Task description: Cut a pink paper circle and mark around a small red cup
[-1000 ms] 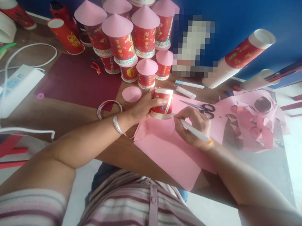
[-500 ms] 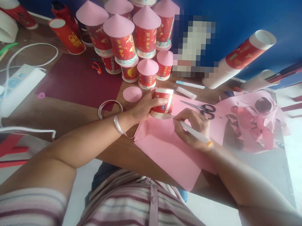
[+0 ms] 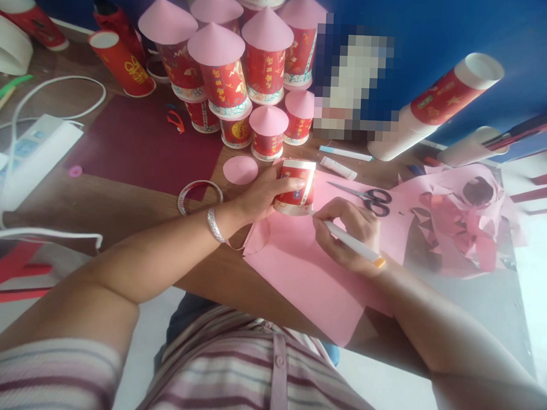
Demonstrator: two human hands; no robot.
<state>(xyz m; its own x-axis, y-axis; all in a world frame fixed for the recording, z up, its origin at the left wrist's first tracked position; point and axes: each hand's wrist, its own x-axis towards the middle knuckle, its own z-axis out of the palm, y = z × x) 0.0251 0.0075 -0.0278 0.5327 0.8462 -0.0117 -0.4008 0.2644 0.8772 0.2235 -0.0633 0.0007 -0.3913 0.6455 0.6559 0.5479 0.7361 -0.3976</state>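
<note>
Wrapped round the left side of a short red paper tube (image 3: 296, 197) with white bands at both ends, my left hand (image 3: 267, 195) keeps it upright, thumb across its front. My right hand (image 3: 347, 232) pinches a white marker pen (image 3: 357, 245) with an orange end. The pen's tip is at the lower white band of the tube; whether it touches I cannot tell. Under both hands lie pink paper sheets (image 3: 316, 273). Scissors with dark handles (image 3: 376, 202) rest on the pink paper, just beyond my right hand.
Several red tubes with pink cone tops (image 3: 217, 45) stand stacked at the back. A pink disc (image 3: 240, 170), tape roll (image 3: 183, 195) and blue-white marker (image 3: 346, 153) lie nearer. Pink scraps (image 3: 476, 232) pile up right; a power strip (image 3: 40, 158) with white cable is left.
Almost nothing differs. Both hands, the tube and the pen keep nearly the same places; the whole view has shifted very slightly.
</note>
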